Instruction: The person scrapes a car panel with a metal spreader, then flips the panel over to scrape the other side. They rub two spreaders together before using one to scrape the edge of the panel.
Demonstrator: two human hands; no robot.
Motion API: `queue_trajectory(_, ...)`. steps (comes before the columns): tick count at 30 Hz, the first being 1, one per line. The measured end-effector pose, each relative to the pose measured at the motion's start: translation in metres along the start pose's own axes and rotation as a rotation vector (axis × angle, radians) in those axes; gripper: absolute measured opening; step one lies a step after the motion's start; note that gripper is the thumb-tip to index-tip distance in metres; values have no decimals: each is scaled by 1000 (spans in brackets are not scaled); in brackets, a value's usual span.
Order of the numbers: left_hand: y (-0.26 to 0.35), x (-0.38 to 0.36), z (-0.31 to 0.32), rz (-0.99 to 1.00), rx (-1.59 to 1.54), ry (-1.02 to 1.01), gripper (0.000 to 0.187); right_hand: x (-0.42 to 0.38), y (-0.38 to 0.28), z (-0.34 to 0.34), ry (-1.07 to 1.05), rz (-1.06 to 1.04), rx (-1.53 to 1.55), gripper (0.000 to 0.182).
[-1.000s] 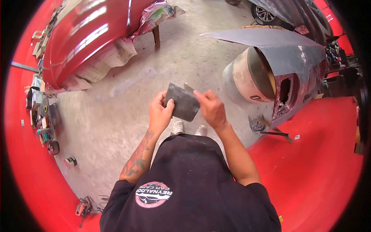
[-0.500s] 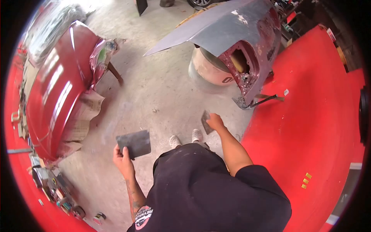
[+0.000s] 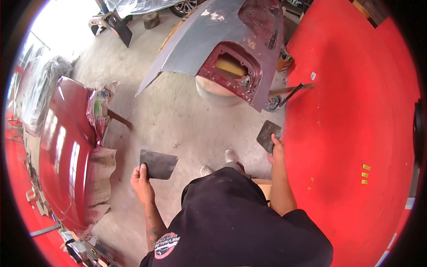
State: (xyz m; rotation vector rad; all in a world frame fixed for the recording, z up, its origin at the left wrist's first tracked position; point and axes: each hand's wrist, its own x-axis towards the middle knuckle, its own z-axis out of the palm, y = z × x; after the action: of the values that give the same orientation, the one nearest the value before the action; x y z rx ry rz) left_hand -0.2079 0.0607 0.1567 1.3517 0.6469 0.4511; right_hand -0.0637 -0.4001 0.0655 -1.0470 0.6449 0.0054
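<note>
My left hand point(image 3: 143, 184) is closed on one edge of a dark grey sheet of sandpaper point(image 3: 159, 165), thumb on top, out over the concrete floor. On the other side, my right hand point(image 3: 277, 151) grips a smaller dark grey flat pad point(image 3: 268, 136) with rounded corners, its face marked with lighter smudges. That pad is near the edge of the red wall point(image 3: 347, 111). Ahead of me a car body panel point(image 3: 187, 49), sanded to grey with dark red around its opening, rests on a pale drum point(image 3: 218, 92).
At left a glossy red car panel point(image 3: 66, 155) has paper sheeting point(image 3: 102, 173) along its edge, and a wooden leg point(image 3: 119, 118) juts from it. Plastic sheeting point(image 3: 42, 84) lies behind. Tools and supplies point(image 3: 89, 251) crowd the lower left. A black bar point(image 3: 291, 94) sticks out by the wall.
My view has turned right and I have stepped forward. My right hand has lifted and turned its pad to show the flat face. The left sheet is tilted differently, still held.
</note>
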Motion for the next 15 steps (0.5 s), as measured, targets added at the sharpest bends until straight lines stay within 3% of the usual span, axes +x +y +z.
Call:
queue_trajectory(4, 21, 14, 52, 31, -170, -83, 17, 7, -56, 24, -84, -245, 107, 27)
queue_trajectory(12, 33, 11, 143, 80, -310, -163, 13, 53, -131, 97, -222, -373, -38, 39)
queue_trajectory(15, 41, 7, 183, 103, -381, -154, 13, 80, -151, 122, -233, -426, -222, 40)
